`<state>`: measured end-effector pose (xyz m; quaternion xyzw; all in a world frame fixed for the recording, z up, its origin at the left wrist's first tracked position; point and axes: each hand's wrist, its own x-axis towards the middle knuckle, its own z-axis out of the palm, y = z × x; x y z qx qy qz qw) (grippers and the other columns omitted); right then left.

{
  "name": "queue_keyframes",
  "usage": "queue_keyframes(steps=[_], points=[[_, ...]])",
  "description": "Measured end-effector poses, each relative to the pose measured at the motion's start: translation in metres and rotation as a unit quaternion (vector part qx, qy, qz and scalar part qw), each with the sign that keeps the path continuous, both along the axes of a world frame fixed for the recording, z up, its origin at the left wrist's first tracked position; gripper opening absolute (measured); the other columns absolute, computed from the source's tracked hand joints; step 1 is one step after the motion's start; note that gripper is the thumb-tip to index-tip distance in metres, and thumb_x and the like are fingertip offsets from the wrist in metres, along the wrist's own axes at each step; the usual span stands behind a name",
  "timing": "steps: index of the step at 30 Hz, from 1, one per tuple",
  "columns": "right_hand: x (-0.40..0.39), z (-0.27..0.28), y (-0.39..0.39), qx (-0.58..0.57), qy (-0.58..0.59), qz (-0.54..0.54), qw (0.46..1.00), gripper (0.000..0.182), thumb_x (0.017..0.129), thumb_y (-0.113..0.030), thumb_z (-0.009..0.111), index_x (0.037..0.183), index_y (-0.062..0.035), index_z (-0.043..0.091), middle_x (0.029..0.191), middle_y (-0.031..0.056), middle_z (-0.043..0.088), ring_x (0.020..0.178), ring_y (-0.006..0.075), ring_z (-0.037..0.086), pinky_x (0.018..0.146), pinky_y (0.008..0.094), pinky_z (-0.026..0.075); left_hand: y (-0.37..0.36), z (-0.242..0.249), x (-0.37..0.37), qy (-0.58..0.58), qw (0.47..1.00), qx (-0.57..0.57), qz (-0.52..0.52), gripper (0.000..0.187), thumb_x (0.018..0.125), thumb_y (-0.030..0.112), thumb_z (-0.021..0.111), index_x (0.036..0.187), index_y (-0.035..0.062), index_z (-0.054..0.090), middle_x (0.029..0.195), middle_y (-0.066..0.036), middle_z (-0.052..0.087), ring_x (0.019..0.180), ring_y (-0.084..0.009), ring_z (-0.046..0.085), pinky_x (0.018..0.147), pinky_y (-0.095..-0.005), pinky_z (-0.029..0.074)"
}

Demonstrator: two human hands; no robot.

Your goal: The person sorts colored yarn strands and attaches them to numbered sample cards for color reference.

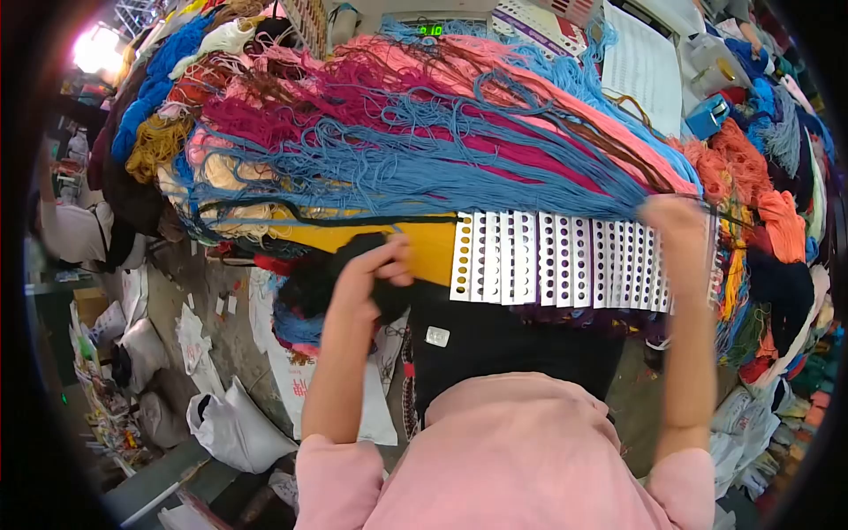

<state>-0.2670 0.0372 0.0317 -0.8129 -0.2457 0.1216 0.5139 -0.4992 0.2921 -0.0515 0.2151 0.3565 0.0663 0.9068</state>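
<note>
Landmark: white punched cards [565, 258] stood in a row along the table edge.
Left hand [375, 269]: just left of the cards, fingers curled tight around dark yarn [331, 283].
Right hand [676, 231]: at the cards' right end, fingers closed on blue strands [459, 172].
Blue strands: fanned out above the cards, over pink yarn [495, 79].
Yellow board [415, 243]: beside the cards, left.
</note>
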Motion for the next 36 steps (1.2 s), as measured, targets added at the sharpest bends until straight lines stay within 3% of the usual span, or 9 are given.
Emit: queue_keyframes(steps=[1,5,7,9,15,25,31,32,36], points=[[-0.016,-0.026,0.028,0.027,0.095,0.045,0.994,0.010,0.066,-0.008,0.053,0.069,-0.0009,0.059,0.066,0.0054,0.055,0.062,0.0140,0.051,0.057,0.0247,0.040,-0.011,0.000,0.021,0.083,0.993,0.072,-0.040,0.022,0.079,0.016,0.047,0.092,-0.0015,0.050,0.062,0.000,0.048,0.049,-0.0066,0.042,0.046,-0.0192,0.034],[-0.070,-0.097,0.097,-0.001,0.018,0.112,0.994,0.005,0.059,-0.004,0.057,0.064,-0.0020,0.057,0.064,0.0069,0.052,0.062,0.0213,0.050,0.057,0.0297,0.039,-0.031,-0.006,0.071,0.242,0.897,0.242,-0.278,0.024,0.074,0.028,0.053,0.070,0.0044,0.056,0.061,-0.001,0.049,0.055,-0.0082,0.042,0.055,-0.0210,0.033],[-0.081,-0.112,0.106,-0.049,-0.172,0.103,0.979,0.011,0.057,-0.004,0.057,0.068,-0.0032,0.056,0.066,0.0062,0.050,0.064,0.0246,0.047,0.060,0.0345,0.037,-0.032,-0.028,0.076,0.175,0.892,0.269,-0.319,0.027,0.075,0.030,0.051,0.066,0.0046,0.054,0.058,0.000,0.047,0.056,-0.0076,0.042,0.057,-0.0210,0.033],[-0.083,-0.105,0.102,-0.050,-0.165,0.113,0.979,0.016,0.057,-0.005,0.058,0.073,-0.0032,0.056,0.068,0.0074,0.048,0.066,0.0262,0.046,0.061,0.0369,0.034,-0.031,-0.015,0.075,0.126,0.887,0.306,-0.322,0.027,0.076,0.031,0.050,0.066,0.0062,0.055,0.059,0.000,0.047,0.055,-0.0078,0.041,0.055,-0.0210,0.032],[-0.097,-0.095,0.104,-0.184,-0.283,0.134,0.932,0.038,0.061,-0.021,0.056,0.093,-0.0020,0.051,0.090,0.0104,0.043,0.077,0.0270,0.042,0.069,0.0379,0.030,-0.020,-0.026,0.076,0.151,0.894,0.184,-0.378,0.031,0.081,0.032,0.040,0.083,0.0051,0.056,0.065,0.000,0.050,0.058,-0.0089,0.043,0.054,-0.0228,0.035],[-0.084,-0.101,0.101,-0.057,-0.130,0.124,0.982,0.033,0.053,-0.015,0.059,0.084,-0.0052,0.054,0.084,0.0080,0.045,0.073,0.0253,0.043,0.066,0.0361,0.030,-0.031,-0.011,0.082,0.172,0.916,0.190,-0.308,0.027,0.083,0.030,0.040,0.081,0.0058,0.052,0.059,0.002,0.042,0.059,-0.0073,0.037,0.057,-0.0193,0.029],[-0.081,-0.108,0.096,0.015,-0.020,0.105,0.994,0.018,0.065,0.000,0.051,0.082,-0.0045,0.054,0.078,0.0078,0.049,0.066,0.0231,0.047,0.061,0.0315,0.035,-0.011,-0.001,0.052,-0.105,0.979,-0.134,-0.109,0.016,0.083,0.014,0.037,0.092,0.0032,0.046,0.056,0.002,0.041,0.042,-0.0035,0.031,0.042,-0.0181,0.023],[-0.081,-0.108,0.096,0.051,0.033,0.095,0.994,0.017,0.065,0.000,0.051,0.081,-0.0037,0.055,0.076,0.0081,0.050,0.066,0.0229,0.048,0.059,0.0306,0.036,-0.012,0.005,0.054,-0.044,0.988,-0.139,-0.059,0.015,0.083,0.014,0.037,0.085,0.0052,0.049,0.055,0.002,0.041,0.037,-0.0022,0.028,0.039,-0.0177,0.021],[-0.077,-0.108,0.097,0.130,0.085,0.052,0.986,0.016,0.065,0.004,0.048,0.079,-0.0011,0.055,0.073,0.0102,0.052,0.066,0.0221,0.051,0.055,0.0272,0.039,-0.018,-0.011,0.082,0.132,0.895,0.162,-0.395,0.024,0.080,0.028,0.045,0.067,0.0088,0.050,0.055,0.003,0.041,0.047,-0.0046,0.034,0.046,-0.0180,0.026]])
